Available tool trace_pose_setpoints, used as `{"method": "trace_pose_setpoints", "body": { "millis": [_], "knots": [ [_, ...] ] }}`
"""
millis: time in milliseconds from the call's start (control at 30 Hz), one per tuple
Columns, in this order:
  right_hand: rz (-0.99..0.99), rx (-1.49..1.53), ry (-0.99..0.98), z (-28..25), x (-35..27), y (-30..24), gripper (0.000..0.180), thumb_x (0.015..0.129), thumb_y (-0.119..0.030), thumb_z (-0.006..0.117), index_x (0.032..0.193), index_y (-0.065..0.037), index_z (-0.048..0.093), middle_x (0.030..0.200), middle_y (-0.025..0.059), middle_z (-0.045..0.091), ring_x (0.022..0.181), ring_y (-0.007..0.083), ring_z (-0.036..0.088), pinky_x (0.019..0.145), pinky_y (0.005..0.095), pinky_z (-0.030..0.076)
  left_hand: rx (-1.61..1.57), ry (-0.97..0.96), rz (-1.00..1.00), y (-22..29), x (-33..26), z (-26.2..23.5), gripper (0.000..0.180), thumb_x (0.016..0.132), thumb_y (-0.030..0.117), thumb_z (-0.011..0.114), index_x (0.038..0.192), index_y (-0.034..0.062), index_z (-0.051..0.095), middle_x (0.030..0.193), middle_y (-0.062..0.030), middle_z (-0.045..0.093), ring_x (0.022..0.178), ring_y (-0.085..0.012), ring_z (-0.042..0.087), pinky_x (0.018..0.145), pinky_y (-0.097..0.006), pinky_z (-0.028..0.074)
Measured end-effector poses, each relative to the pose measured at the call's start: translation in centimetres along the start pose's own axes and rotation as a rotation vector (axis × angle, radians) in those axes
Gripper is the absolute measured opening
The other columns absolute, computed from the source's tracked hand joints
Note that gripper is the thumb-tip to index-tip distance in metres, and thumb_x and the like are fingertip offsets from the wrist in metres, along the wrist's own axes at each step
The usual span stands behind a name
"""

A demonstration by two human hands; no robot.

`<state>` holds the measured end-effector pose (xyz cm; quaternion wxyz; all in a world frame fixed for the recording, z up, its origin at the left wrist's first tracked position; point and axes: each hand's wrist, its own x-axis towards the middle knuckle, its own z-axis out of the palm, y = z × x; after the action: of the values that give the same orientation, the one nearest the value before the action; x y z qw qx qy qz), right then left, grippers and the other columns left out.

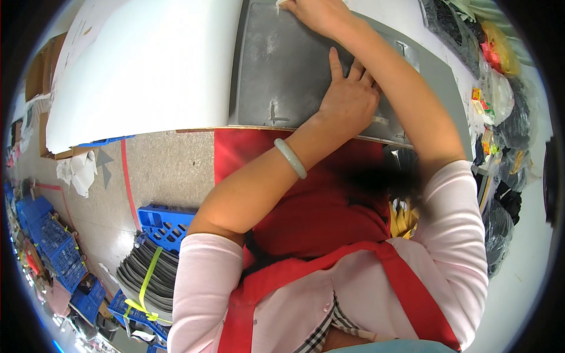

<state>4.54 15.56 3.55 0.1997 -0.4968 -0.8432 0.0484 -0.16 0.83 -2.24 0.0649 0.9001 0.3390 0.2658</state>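
Observation:
A dark grey, smooth rectangular sheet [282,70] lies on the table, with pale smudges and small corner marks on it. My left hand [350,97] rests flat on its right part, fingers spread and holding nothing; a pale bangle [290,159] circles that wrist. Reaching over to the sheet's far edge, my right hand [318,15] is closed on a small white wad [282,3], which touches the surface there. Whether the wad is cloth or paper I cannot tell, as the picture's top edge cuts it off.
A large white sheet [147,65] covers the table to the left. Bagged goods [512,112] line the right side. Below on the left stand a blue crate [168,223], a strapped stack of dark sheets [147,273] and more blue baskets [56,244]. Cardboard boxes [44,67] are at far left.

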Motion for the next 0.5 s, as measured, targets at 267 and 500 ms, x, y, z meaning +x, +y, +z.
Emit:
{"method": "trace_pose_setpoints", "body": {
  "millis": [267, 500],
  "knots": [
    [0.422, 0.397, -0.120, -1.5, 0.5, 0.2, 0.018, 0.088, -0.010, 0.066, 0.089, 0.007, 0.065, 0.071, 0.0138, 0.067, 0.057, 0.0206, 0.065, 0.057, 0.0362, 0.055, -0.015, 0.075, -0.005, -0.2, -0.2, 0.5, 0.041, 0.097, 0.026, 0.057, 0.131, 0.0036, 0.063, 0.139, -0.0149, 0.055, 0.138, -0.0357, 0.043, 0.108, -0.082, 0.018],
    [0.482, 0.510, -0.023, 0.6, 0.8, -0.7, 0.012, 0.088, -0.005, 0.065, 0.088, 0.007, 0.062, 0.069, 0.0129, 0.066, 0.055, 0.0197, 0.064, 0.051, 0.0322, 0.054, -0.022, 0.017, 0.011, -0.2, -0.3, -0.2, 0.041, 0.096, 0.025, 0.058, 0.129, 0.0017, 0.064, 0.138, -0.0162, 0.055, 0.137, -0.0360, 0.044, 0.107, -0.081, 0.020]
  ]
}}
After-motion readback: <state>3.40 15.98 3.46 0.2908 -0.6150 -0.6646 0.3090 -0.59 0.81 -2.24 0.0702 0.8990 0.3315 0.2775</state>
